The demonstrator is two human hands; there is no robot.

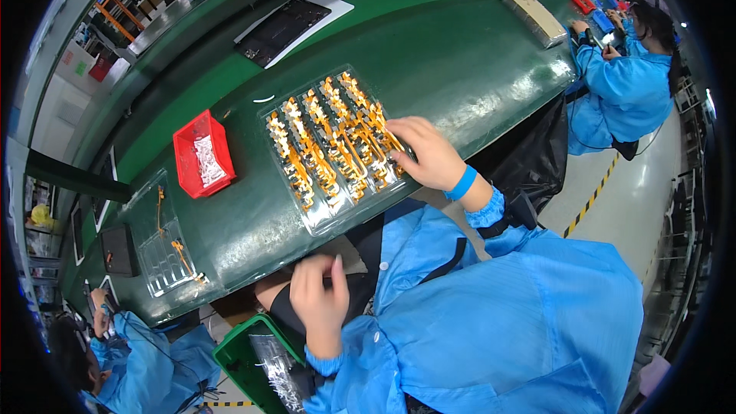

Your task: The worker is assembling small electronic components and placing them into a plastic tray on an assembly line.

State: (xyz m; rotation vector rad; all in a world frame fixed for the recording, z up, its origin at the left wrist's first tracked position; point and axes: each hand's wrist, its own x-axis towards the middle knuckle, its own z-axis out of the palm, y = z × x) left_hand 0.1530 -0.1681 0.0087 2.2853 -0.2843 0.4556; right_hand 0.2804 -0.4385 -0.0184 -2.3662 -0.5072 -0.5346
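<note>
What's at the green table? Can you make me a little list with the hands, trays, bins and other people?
Right hand: at the clear tray's right side, fingers by the orange-and-white parts; grip unclear
Left hand: off the table's near edge, blurry, nothing seen in it
Clear tray: parts in rows
Red bin: left of that tray, white pieces inside
Green bin: below the table's edge
Other people: one far left, one far right, both in blue

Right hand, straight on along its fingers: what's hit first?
The right hand would likely meet the orange parts in the rightmost row of the clear tray. They lie right at its fingers; whether there's already contact, I can't tell from this view.
</note>
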